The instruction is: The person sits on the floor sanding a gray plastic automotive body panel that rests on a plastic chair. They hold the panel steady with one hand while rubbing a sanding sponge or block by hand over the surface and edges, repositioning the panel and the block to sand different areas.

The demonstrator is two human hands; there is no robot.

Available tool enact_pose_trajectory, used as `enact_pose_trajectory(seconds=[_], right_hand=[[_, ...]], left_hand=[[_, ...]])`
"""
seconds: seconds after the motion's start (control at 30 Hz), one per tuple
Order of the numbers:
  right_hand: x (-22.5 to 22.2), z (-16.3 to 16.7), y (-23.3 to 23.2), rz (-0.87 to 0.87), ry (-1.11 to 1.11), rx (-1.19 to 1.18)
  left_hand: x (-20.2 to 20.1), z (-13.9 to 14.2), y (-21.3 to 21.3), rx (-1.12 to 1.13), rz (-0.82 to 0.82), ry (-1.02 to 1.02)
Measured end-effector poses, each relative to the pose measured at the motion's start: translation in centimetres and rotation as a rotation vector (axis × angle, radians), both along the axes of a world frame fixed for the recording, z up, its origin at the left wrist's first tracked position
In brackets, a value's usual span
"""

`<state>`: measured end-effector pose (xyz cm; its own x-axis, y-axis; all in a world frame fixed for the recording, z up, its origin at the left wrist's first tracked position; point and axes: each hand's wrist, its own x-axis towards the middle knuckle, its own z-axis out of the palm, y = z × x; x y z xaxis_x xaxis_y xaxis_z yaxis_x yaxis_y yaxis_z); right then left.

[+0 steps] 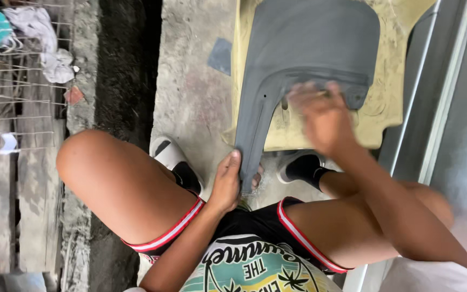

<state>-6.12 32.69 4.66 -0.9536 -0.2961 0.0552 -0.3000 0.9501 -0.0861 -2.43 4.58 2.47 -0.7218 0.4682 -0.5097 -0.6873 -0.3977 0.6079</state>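
A grey, primer-coated curved panel (304,48) lies on a yellowish plastic stool (387,103) in front of me. My left hand (227,181) grips the panel's narrow lower end, thumb on top. My right hand (320,111) is blurred with motion and presses flat on the panel's lower middle, fingers spread over it. Whether something lies under its palm is hidden. I am seated with both bare knees either side of the panel.
A small dark sheet (221,55) lies on the concrete floor left of the stool. A dark drain channel (128,65) runs along the left, with wooden planks, wire mesh and rags (44,43) beyond. My feet wear slides (171,157). A metal frame (433,108) stands right.
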Motion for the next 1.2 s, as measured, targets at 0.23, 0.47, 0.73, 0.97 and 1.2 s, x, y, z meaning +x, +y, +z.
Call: enact_pose_trajectory(seconds=[0.23,0.47,0.73,0.97,1.2], right_hand=[[-2.2,0.6,-1.5,-0.540,0.147,-0.041],[0.1,1.6,-4.2,-0.457,0.162,-0.136],[-2.7,1.0,-6.8,-0.615,0.264,-0.246],[-0.9,2.4,-1.0,-0.521,0.134,-0.220],[-4.4,2.0,-5.0,-0.665,0.162,-0.101]], left_hand=[[-0.7,-0.6,-0.1,0.102,-0.070,-0.010],[0.3,-0.4,0.3,0.052,-0.049,-0.042],[0.1,-0.4,0.4,0.016,-0.080,-0.086],[0.6,0.0,0.7,0.057,-0.029,-0.055],[0.3,0.4,0.5,-0.004,-0.061,-0.019]])
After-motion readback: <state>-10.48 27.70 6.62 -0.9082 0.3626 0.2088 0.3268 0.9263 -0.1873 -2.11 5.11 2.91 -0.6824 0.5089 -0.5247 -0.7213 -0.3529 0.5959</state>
